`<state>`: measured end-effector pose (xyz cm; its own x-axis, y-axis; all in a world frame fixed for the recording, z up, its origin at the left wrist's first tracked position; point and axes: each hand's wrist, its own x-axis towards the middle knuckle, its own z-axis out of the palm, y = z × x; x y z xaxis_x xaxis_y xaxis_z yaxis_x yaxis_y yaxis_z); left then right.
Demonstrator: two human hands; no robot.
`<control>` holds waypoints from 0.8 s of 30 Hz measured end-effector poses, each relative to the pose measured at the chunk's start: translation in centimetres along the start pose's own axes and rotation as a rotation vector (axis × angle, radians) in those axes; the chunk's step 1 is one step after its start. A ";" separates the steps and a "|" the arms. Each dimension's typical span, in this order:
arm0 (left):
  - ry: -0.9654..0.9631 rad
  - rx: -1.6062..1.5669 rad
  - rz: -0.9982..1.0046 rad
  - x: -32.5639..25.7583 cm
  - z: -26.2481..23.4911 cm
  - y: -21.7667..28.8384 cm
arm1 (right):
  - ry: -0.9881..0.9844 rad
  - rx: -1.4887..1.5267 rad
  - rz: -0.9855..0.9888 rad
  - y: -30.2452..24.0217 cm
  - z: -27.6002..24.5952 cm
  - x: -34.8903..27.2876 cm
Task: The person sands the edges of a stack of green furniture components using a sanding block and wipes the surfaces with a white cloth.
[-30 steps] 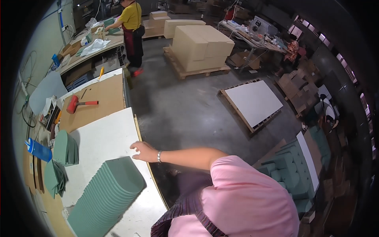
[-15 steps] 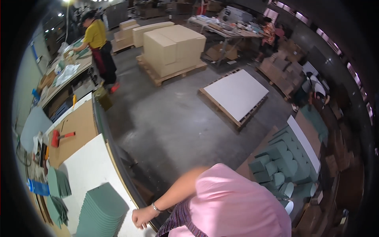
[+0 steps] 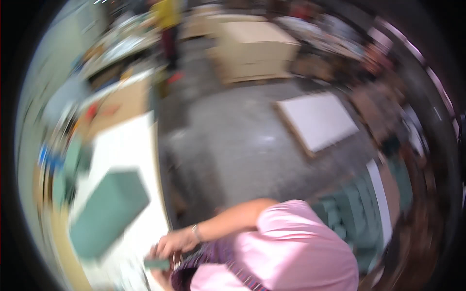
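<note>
The whole picture is smeared by motion. My left hand (image 3: 171,242), with a bracelet at the wrist, reaches out from a pink sleeve (image 3: 286,242) to the near edge of the white table (image 3: 128,145). Its fingers curl down over a small green piece (image 3: 156,264) at that edge; the blur hides whether they grip it. A tall slanted stack of green sheets (image 3: 109,211) lies on the table just left of the hand. My right hand is out of the picture.
Smaller green stacks (image 3: 73,160) sit at the table's left. More green pieces (image 3: 349,213) are piled on the floor at right. A white board on a pallet (image 3: 318,119), stacked cartons (image 3: 255,51) and a person in a yellow top (image 3: 167,19) stand farther off on the grey floor.
The view has swung and blurred. My left hand has slid along the table's edge toward me, from beside the green stack to a small green piece at the near corner.
</note>
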<state>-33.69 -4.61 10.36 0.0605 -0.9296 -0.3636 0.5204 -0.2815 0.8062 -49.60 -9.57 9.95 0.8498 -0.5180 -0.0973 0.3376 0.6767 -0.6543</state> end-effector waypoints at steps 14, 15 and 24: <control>0.994 0.082 0.439 -23.7 -30.9 3.2 | -0.090 0.003 0.617 16.2 12.7 14.8; 1.120 0.185 0.476 -24.8 -32.5 3.1 | -0.089 -0.006 0.630 17.3 13.2 15.4; 1.332 0.793 0.590 -23.0 -39.0 8.2 | -0.041 -0.069 0.739 21.1 15.5 19.3</control>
<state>2.40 23.76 7.15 0.9352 -0.2207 0.2769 -0.3473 -0.4187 0.8391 -19.85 2.84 5.86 0.8603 0.0805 -0.5033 -0.3531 0.8062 -0.4747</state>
